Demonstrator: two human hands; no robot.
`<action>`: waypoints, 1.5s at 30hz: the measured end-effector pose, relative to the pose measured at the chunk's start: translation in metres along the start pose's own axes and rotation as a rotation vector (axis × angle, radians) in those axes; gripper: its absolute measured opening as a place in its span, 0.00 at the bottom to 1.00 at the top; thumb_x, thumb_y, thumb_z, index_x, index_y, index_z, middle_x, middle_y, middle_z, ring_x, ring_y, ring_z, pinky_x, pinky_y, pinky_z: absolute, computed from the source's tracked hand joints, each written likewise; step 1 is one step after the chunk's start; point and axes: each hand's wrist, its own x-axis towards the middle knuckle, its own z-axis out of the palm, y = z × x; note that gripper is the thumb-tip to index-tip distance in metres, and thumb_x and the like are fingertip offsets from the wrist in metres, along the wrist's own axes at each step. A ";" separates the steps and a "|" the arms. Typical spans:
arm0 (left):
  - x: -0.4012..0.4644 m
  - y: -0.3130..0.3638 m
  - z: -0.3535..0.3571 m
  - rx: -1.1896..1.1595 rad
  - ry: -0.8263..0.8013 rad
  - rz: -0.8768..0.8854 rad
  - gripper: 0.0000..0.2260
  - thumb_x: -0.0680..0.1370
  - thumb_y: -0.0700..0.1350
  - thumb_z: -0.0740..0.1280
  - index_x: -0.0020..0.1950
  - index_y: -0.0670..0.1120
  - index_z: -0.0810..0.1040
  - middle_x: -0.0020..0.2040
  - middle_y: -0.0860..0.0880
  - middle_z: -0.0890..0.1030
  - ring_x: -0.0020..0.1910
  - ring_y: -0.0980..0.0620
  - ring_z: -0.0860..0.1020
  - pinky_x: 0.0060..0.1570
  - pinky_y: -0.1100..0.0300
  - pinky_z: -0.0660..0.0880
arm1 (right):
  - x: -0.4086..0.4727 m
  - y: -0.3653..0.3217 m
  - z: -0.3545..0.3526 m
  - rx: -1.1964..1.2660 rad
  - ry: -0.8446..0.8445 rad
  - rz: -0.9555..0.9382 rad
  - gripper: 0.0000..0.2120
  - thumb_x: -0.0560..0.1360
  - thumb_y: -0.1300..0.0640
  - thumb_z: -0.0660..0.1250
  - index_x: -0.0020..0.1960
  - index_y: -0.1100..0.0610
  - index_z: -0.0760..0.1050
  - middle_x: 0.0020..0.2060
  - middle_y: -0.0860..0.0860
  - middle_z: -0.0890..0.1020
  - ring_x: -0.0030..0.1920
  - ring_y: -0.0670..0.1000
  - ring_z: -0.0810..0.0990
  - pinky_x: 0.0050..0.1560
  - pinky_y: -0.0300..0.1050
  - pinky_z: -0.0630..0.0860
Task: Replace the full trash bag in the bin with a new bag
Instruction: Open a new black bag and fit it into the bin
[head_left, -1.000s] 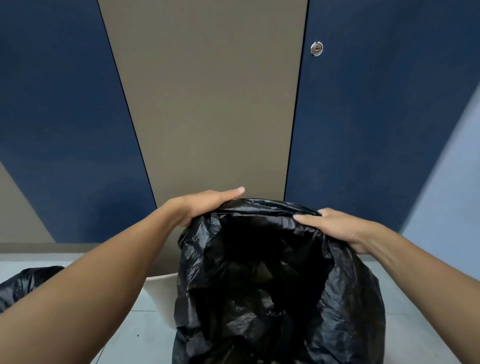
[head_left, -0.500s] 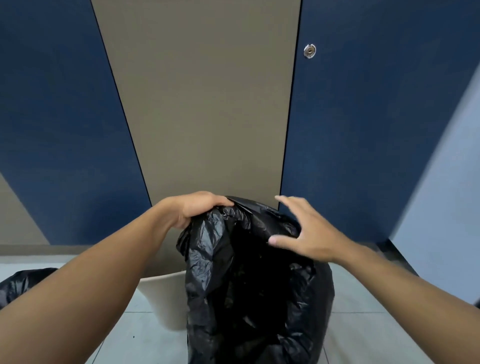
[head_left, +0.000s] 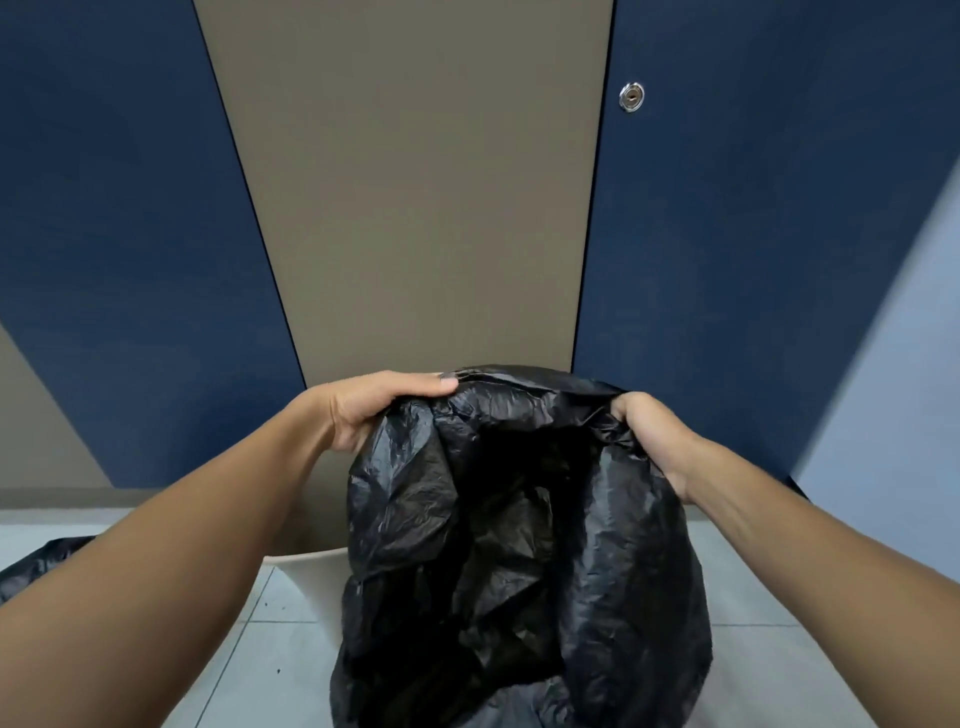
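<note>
From my head camera: my left hand (head_left: 376, 408) grips the left edge of the black trash bag (head_left: 519, 545), thumb curled over the rim. My right hand (head_left: 652, 434) clutches the right edge in a fist. The bag hangs open between them, above the beige bin (head_left: 311, 574) on the tiled floor (head_left: 249, 670). Another black bag (head_left: 39, 564) lies far left.

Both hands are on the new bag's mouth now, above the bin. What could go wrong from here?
1. The bag hides most of the bin, so lowering it could miss the rim.
2. The left hand and right hand bunch thin plastic; stretching hard might tear it.
3. Another black bag lies on the floor nearby, a possible trip hazard.
</note>
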 end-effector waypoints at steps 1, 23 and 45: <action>0.001 0.002 0.000 0.068 -0.006 -0.017 0.32 0.64 0.54 0.84 0.66 0.50 0.83 0.64 0.43 0.84 0.62 0.42 0.84 0.59 0.47 0.81 | -0.003 0.000 -0.005 0.043 -0.084 0.035 0.09 0.58 0.55 0.61 0.32 0.52 0.60 0.29 0.52 0.66 0.29 0.54 0.64 0.35 0.46 0.63; 0.016 0.056 0.066 -0.262 0.351 0.408 0.17 0.85 0.38 0.56 0.64 0.37 0.82 0.52 0.41 0.88 0.52 0.46 0.87 0.46 0.61 0.83 | -0.003 0.026 -0.035 -0.214 -0.346 0.181 0.45 0.58 0.24 0.76 0.68 0.47 0.79 0.66 0.53 0.82 0.65 0.56 0.81 0.67 0.57 0.77; 0.013 0.040 0.060 0.178 0.019 0.037 0.19 0.74 0.57 0.75 0.60 0.49 0.84 0.57 0.45 0.85 0.53 0.47 0.85 0.54 0.53 0.83 | -0.006 -0.003 0.050 -0.627 0.194 -0.806 0.21 0.68 0.65 0.58 0.51 0.43 0.73 0.42 0.47 0.82 0.43 0.53 0.80 0.40 0.55 0.79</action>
